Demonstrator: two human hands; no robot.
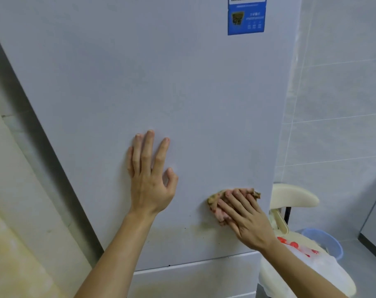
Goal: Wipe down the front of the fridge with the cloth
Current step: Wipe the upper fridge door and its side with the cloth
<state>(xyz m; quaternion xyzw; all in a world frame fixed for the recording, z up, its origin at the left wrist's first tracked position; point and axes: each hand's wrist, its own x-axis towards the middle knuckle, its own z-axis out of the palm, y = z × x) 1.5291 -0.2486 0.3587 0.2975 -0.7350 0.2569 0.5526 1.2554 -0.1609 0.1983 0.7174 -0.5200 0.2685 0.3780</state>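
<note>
The pale grey fridge door (161,82) fills most of the head view. My left hand (150,175) lies flat on the door with its fingers spread and straight. My right hand (242,214) presses a crumpled pink and tan cloth (215,200) against the door's lower right part with straight fingers. Most of the cloth is hidden under that hand. A yellowish stain (202,233) shows on the door just below the cloth. A seam (193,264) separates this door from a lower drawer front.
A blue sticker (246,18) sits high on the door. To the right stand a cream chair (294,197) with a white plastic bag (316,267) on it, a blue bucket (326,241), and a tiled wall (343,104). A beige wall (15,211) is at the left.
</note>
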